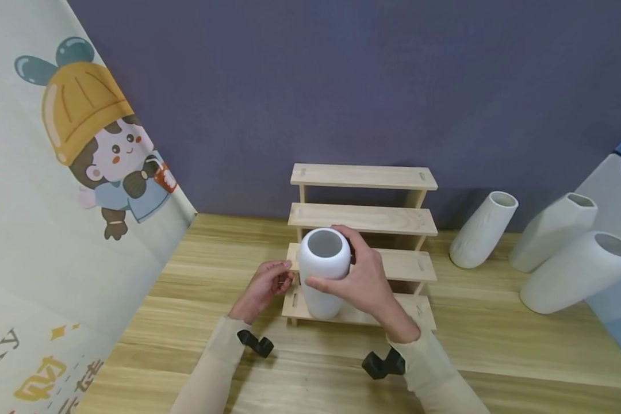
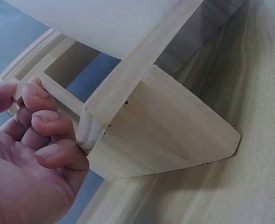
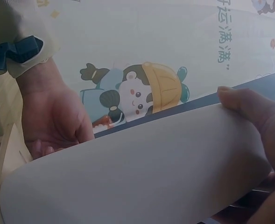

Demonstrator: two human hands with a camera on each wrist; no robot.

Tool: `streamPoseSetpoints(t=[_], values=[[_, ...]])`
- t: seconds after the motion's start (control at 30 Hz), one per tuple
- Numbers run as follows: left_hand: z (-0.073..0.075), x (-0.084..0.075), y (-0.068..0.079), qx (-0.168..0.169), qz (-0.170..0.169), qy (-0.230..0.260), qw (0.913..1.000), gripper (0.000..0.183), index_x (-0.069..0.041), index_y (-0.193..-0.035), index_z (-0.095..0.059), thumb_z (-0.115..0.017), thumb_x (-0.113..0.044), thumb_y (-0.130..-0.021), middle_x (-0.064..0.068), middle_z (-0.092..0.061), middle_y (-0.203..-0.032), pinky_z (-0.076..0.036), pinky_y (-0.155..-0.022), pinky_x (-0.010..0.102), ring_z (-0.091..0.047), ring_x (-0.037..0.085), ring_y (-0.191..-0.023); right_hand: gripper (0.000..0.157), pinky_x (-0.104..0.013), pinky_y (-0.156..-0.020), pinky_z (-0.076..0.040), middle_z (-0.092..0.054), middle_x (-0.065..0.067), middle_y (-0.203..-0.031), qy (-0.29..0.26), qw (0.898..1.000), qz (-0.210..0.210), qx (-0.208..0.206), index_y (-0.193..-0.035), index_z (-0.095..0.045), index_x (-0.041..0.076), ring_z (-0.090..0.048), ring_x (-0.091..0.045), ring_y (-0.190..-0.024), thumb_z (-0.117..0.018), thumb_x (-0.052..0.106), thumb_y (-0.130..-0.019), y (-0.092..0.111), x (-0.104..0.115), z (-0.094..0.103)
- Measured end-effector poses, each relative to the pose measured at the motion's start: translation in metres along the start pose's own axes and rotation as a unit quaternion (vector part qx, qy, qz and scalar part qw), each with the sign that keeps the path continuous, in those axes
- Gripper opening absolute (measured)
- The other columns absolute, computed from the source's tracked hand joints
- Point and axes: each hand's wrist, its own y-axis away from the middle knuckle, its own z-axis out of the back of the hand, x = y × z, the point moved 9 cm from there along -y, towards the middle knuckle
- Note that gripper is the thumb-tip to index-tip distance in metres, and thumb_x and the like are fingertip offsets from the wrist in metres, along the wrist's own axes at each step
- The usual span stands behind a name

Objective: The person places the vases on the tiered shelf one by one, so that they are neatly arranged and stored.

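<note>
A white vase [image 1: 313,267] with a round open mouth stands on the lowest step of a light wooden tiered shelf [image 1: 362,217], left of its middle. My right hand [image 1: 364,282] grips the vase from the right, thumb across the front and fingers behind. In the right wrist view the vase's smooth side [image 3: 128,172] fills the lower part, its base at the step. My left hand [image 1: 264,284] is at the shelf's left side. Seen from the left wrist, that hand [image 2: 34,158] pinches the end of a shelf board between thumb and index finger, the other fingers curled.
To the right on the wooden table [image 1: 497,345] stand a slim textured white vase [image 1: 481,233], an angular white vase [image 1: 554,233] and a smooth white vase [image 1: 574,276]. Behind the shelf rises a dark blue wall [image 1: 362,86]. A printed white panel [image 1: 26,184] borders the table's left.
</note>
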Motion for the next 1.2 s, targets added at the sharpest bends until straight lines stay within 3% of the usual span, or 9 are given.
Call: streamPoseSetpoints(t=[0.47,0.87,1.2], values=[[0.0002,-0.0007,-0.0005,0.007,-0.002,-0.002,1.0,0.041,-0.02,-0.07,-0.066,-0.046,-0.019,-0.105,-0.013,-0.063,-0.063,-0.036,-0.052,0.015,-0.045,0.001,-0.053,0.088,-0.04,-0.079,-0.058,-0.069,-0.01,-0.12,-0.006,1.0,0.015,-0.006,-0.138,-0.053,0.012,-0.071,-0.024,-0.099,-0.096,0.025,-0.062,-0.0025,0.0034,0.0034],[0.0013,-0.0015,0.0,0.001,-0.001,0.002,1.0,0.041,-0.02,-0.07,-0.066,-0.046,-0.018,-0.106,-0.012,-0.063,-0.063,-0.035,-0.051,0.015,-0.045,0.001,-0.052,0.097,-0.043,-0.083,-0.056,-0.065,-0.009,-0.126,0.01,0.999,-0.015,0.037,-0.146,-0.041,0.015,-0.068,-0.025,-0.105,-0.094,0.03,-0.066,-0.0014,0.0011,-0.0011],[0.0006,-0.0009,0.0027,0.003,-0.003,-0.003,1.0,0.043,-0.02,-0.069,-0.066,-0.044,-0.017,-0.106,-0.012,-0.062,-0.061,-0.032,-0.05,0.016,-0.044,0.001,-0.051,0.098,-0.052,-0.1,-0.053,-0.056,-0.012,-0.142,-0.014,0.999,-0.002,0.05,-0.15,-0.036,0.011,-0.055,-0.032,-0.132,-0.092,0.023,-0.07,0.0064,-0.0013,0.0085]])
